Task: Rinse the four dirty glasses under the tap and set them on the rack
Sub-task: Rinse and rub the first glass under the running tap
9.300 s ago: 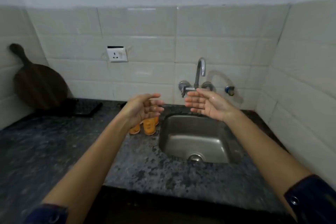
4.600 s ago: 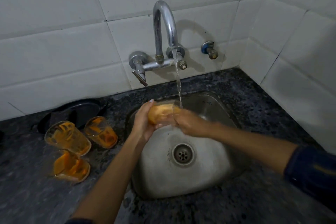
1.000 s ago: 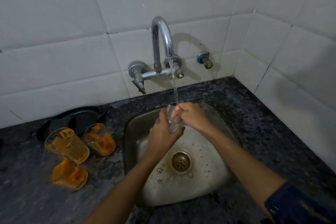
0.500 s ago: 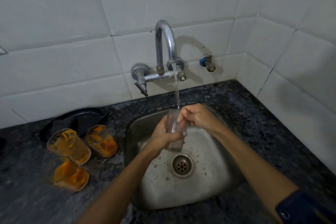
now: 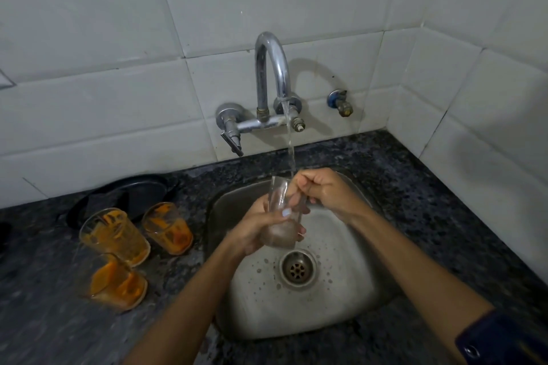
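Observation:
A clear glass (image 5: 280, 210) stands nearly upright over the steel sink (image 5: 350, 284), right under the stream from the chrome tap (image 5: 271, 68). My left hand (image 5: 256, 231) wraps its lower half. My right hand (image 5: 321, 191) is at the rim with fingers reaching inside the glass. Three glasses smeared orange stand on the dark counter left of the sink: one at the back (image 5: 114, 235), one nearer the sink (image 5: 167, 228), one in front (image 5: 114, 281).
A black tray-like rack (image 5: 127, 195) lies against the wall behind the orange glasses. White tiled walls close in at the back and the right. A small blue-capped valve (image 5: 339, 101) sticks out right of the tap. The sink drain (image 5: 296, 268) is open.
The glass, orange-smeared several seconds ago, now looks clear. Over the last second it went from tilted to nearly upright under the stream, and my right fingers stay inside its rim.

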